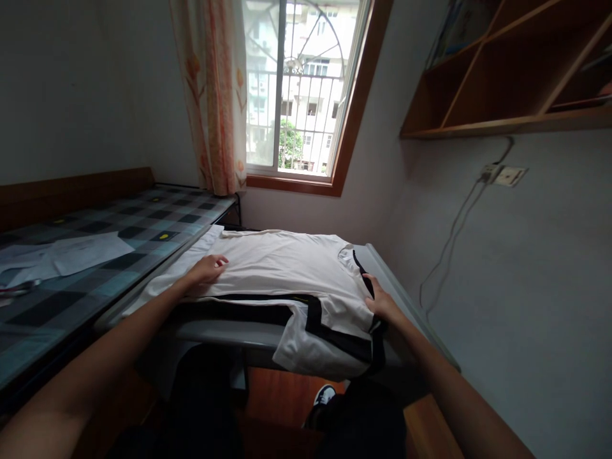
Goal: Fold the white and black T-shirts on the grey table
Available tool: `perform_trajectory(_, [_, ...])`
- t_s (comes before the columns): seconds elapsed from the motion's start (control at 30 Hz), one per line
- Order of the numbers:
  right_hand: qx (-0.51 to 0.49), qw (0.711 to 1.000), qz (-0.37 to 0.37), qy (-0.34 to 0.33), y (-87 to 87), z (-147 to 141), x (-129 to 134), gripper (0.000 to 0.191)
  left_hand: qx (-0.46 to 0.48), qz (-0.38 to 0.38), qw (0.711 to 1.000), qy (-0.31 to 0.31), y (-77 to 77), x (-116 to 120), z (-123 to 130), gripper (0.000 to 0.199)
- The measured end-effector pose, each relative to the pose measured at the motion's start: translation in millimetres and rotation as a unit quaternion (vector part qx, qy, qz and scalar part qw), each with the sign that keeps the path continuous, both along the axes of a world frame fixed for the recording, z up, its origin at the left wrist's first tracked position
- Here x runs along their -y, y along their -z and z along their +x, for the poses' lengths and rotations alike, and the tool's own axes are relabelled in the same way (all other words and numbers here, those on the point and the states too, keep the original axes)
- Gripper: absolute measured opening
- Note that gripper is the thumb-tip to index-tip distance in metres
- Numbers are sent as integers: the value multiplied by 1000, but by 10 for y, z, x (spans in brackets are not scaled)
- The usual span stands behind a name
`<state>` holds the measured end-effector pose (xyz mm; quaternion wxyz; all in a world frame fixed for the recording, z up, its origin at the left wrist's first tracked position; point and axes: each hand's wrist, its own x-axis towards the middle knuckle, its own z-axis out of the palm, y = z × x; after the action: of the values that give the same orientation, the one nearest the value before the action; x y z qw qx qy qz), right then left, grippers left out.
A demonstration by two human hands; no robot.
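A white shirt point(282, 261) lies spread on the grey table point(215, 333), its collar toward the right. Black fabric point(258, 311) shows along its near side and under the collar. One white sleeve hangs over the table's front edge. My left hand point(209, 269) rests on the left part of the shirt, its fingers slightly curled and apart, holding nothing. At the right, beside the collar, my right hand point(380, 299) touches the shoulder of the shirt and the black fabric; whether its fingers pinch the cloth is unclear.
On the left, a bed with a checked mat point(191, 213) holds white papers point(88, 254). A curtained window point(306, 95) stands ahead. Wooden shelves point(497, 70) hang at the upper right above a socket point(510, 176) with a dangling cable.
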<state>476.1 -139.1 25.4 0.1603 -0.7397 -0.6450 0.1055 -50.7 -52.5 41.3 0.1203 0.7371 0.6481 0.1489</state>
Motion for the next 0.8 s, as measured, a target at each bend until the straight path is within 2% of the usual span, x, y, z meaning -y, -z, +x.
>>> perform_trajectory(0.1, [9,1000,-19,-1,1,22,-7,69,-83,33,994,-61,0,-78,-42,47])
perform_trajectory(0.17, [18,999,-49,10,-2,12,-49,65,-119,28,986,-115,13,-106,-106,51])
perform_trajectory(0.27, [37,996,-68,39,-9,-14,-103,61,-114,2,973,-198,46,-132,-261,64])
perform_trajectory(0.4, [36,998,-44,40,25,-10,-127,69,-114,-28,955,-273,81,-133,-486,89])
perform_trajectory(0.47, [32,998,-39,31,68,-5,-137,74,-114,-44,952,-281,79,-106,-556,99])
perform_trajectory(0.57, [43,998,-42,31,127,-34,-159,74,-117,-40,956,-267,44,-45,-589,100])
perform_trajectory(0.8, [81,995,-49,17,127,-173,-201,53,-131,-39,965,-224,-84,16,-442,91])
